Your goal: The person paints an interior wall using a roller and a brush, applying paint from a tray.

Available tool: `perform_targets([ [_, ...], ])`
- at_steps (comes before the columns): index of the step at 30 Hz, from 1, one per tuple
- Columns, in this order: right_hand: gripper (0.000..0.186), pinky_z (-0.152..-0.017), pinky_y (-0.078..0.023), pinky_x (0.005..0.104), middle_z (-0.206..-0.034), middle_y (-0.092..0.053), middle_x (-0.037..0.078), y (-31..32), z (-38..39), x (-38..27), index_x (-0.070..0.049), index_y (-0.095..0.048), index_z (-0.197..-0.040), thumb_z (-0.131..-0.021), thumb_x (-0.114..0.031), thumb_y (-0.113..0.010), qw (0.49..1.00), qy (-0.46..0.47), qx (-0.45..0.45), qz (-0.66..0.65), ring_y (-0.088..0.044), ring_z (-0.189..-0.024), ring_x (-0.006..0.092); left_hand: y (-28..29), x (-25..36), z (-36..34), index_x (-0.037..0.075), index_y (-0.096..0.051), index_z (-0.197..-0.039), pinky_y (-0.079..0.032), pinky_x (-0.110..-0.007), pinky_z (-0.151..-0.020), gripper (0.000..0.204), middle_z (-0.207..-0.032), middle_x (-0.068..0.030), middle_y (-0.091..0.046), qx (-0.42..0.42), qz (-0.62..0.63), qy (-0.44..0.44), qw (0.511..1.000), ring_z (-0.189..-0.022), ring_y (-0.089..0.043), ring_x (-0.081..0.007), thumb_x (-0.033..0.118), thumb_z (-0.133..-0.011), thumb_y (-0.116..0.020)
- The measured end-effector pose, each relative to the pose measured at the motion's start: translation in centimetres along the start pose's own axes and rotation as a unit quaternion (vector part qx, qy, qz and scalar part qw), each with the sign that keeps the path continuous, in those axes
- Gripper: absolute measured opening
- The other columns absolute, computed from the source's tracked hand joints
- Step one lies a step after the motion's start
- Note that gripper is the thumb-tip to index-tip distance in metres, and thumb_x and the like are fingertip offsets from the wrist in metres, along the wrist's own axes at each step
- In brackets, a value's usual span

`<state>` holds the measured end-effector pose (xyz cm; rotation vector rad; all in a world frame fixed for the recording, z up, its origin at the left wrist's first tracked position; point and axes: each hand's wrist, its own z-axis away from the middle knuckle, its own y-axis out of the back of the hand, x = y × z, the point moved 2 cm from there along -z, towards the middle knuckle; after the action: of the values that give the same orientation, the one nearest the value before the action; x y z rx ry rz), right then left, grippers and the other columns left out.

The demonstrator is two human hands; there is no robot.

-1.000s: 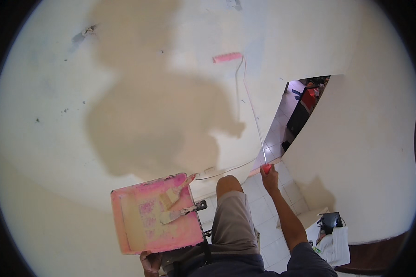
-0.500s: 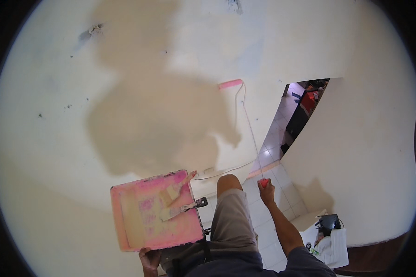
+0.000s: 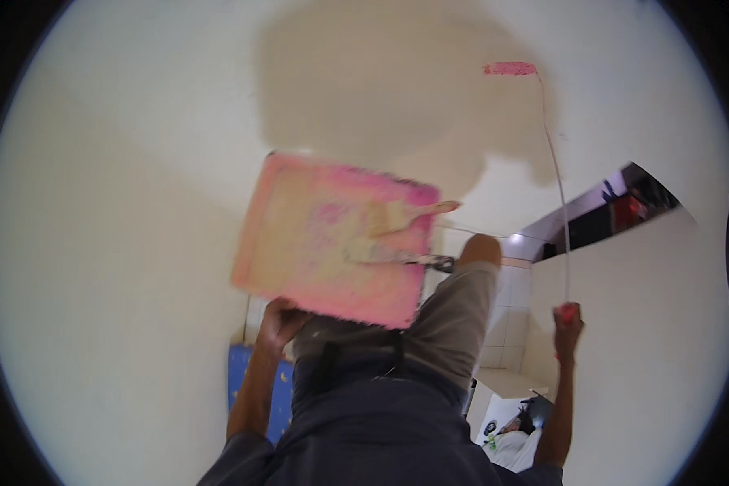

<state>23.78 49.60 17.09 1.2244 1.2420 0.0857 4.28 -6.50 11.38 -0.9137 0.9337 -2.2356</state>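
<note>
My left hand (image 3: 282, 322) is closed on the near edge of a wide paint tray (image 3: 292, 243), smeared with pink and cream paint. In the tray lie a paintbrush (image 3: 393, 216) with a pinkish handle and, below it, a paint-covered flat tool (image 3: 377, 253) with a dark, spattered handle; both handles stick out over the tray's right rim. My right hand (image 3: 568, 326) is wrapped round the red handle of a long thin-framed paint roller (image 3: 510, 69). Its pink roller head is up at the pale wall; whether it presses on the wall I cannot tell.
The pale wall (image 3: 138, 202) carries my shadow. At the right is an opening (image 3: 616, 212) onto another room with dark and red things. Low right, a white surface (image 3: 502, 441) holds several items. A blue patterned thing (image 3: 282, 397) stands behind my left arm. Below is tiled floor (image 3: 506, 320).
My view has shifted. The tray now appears higher and farther right. The roller head appears higher and farther right, with my right hand farther right too. Both hands keep their hold.
</note>
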Motion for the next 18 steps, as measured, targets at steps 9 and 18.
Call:
perform_targets([
  [9,0.027,-0.057,-0.048,0.0299,-0.066,-0.060,0.010,5.4,-3.3,-15.9,0.000,-0.055,-0.083,-0.071,-0.016,-0.072,0.938,0.114,-0.288,0.154,-0.058,-0.056,0.0211,-0.7,0.7,0.4,-0.001,-0.053,-0.111,-0.042,-0.044,-0.091,0.039,-0.104,-0.0117,-0.061,-0.033,-0.048,0.011,0.998,-0.100,-0.057,-0.0250,0.008,-0.073,-0.057],
  [18,0.033,-0.059,-0.049,0.0369,-0.071,-0.062,0.017,1.5,-8.3,-24.4,-0.001,-0.056,-0.084,-0.071,-0.028,-0.071,0.882,0.209,-0.332,0.263,-0.062,-0.064,0.0314,0.2,0.5,-0.3,0.002,-0.058,-0.103,-0.045,-0.042,-0.087,0.029,-0.102,-0.0098,-0.062,-0.059,-0.030,0.007,0.998,-0.097,-0.058,-0.0230,0.007,-0.074,-0.057],
])
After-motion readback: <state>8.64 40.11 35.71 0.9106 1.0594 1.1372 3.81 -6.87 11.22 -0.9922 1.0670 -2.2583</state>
